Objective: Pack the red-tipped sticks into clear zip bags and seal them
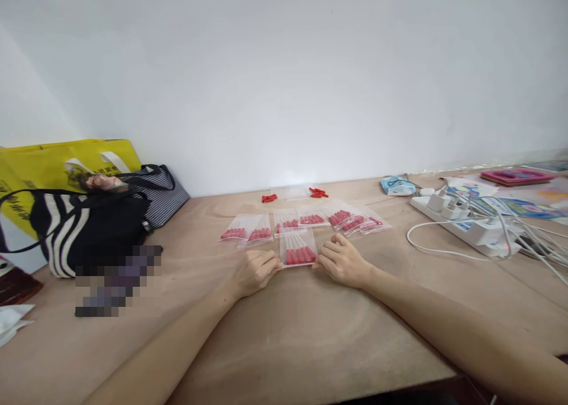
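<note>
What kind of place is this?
Probably a home or small workroom used for hand-packing: clear bags of red-ended sticks in rows on a wooden table, beside a loaded power strip and personal bags.

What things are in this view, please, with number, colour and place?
front bag: one, clear with red pieces, between hands
other bags: several, similar, behind
loose red pieces: two piles, far side
table: one, brown, below
wall: white, behind
yellow bag: one, left
black bag: one, white-striped, left
striped bag: one, dark-white, beside it
pixelated thing: one, dark, left
mask: one, blue, right
power strip: one, white, right
cables: several, mostly white, right
printed sheets: several, multicoloured, right
left hand: one, bag's left corner
right hand: one, bag's right corner
</note>
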`<state>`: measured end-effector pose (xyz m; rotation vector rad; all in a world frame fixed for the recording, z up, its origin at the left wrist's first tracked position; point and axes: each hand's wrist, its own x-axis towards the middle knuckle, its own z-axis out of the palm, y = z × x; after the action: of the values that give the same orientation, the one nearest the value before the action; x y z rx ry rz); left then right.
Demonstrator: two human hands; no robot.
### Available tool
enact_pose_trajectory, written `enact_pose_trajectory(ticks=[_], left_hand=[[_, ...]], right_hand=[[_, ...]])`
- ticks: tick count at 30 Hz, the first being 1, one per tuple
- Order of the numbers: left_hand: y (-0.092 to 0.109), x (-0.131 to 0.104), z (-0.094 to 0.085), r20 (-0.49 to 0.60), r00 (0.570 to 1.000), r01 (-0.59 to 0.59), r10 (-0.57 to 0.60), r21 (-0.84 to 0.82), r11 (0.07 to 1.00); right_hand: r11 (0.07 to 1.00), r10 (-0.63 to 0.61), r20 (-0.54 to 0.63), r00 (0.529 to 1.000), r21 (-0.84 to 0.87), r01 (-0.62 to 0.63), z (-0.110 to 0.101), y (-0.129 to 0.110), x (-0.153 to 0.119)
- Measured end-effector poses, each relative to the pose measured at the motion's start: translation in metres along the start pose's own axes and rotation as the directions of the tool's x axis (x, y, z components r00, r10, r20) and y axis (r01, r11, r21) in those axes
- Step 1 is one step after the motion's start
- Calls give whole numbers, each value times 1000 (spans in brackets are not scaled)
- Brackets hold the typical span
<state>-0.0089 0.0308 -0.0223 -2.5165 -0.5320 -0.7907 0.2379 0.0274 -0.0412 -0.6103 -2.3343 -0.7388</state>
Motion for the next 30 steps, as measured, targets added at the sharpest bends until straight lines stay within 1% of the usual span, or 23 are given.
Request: enact_pose_trajectory(ticks=[2,5,8,9,10,11,12,13,15,16,18,20,21,23,25,26,28,30], left_hand=[[0,-1,1,-9,1000,-10,10,-5,1000],[2,-1,0,-25,999,-28,27,-29,999],[3,0,-3,-19,999,-42,40,-115,993],[3,1,-4,-12,1000,-23,21,-142,990],[0,0,-5,-4,1000,21,-22,-155,988],[-3,-1,-6,2,996,91,-91,-149,985],[-8,-3,-7,2,983,183,-184,-123,975],[-15,-7,-6,-4,958,286,-288,-86,954],[-31,-18,-5,-27,881,473,-473,-12,881],[-41,-25,-4,-25,844,536,-535,14,844],[-58,-39,-3,28,788,614,-616,54,788],[-71,-52,-4,118,753,641,-647,91,762],[-76,-56,-4,168,738,646,-653,102,756],[-81,-62,-6,266,697,663,-666,112,740],[-83,-64,-8,341,653,687,-676,109,719],[-82,-64,-8,364,639,696,-678,103,711],[-80,-63,-10,380,632,702,-675,89,707],[-77,-63,-13,366,642,699,-673,80,711]], right_hand=[[999,27,24,999,29,-28,0,-1,0],[987,135,77,988,83,-141,0,-5,-1],[960,224,136,965,140,-243,1,-10,-2],[947,248,145,958,174,-272,1,-11,-2],[926,278,145,950,221,-305,1,-12,-2],[895,318,133,939,284,-343,1,-13,-2],[849,369,114,923,362,-384,0,-13,-2],[789,428,93,899,447,-422,-1,-13,-1],[651,547,61,835,596,-470,-5,-13,0],[593,597,51,800,645,-483,-6,-13,1],[522,665,30,746,695,-494,-8,-11,4],[510,696,-8,718,708,-487,-5,-6,8],[518,702,-28,712,706,-483,-2,-1,12],[553,692,-59,719,684,-476,10,9,20],[600,662,-63,747,642,-477,28,21,31],[621,647,-52,761,616,-485,38,25,37],[665,597,29,801,540,-516,58,32,48],[701,552,108,827,476,-530,75,34,57]])
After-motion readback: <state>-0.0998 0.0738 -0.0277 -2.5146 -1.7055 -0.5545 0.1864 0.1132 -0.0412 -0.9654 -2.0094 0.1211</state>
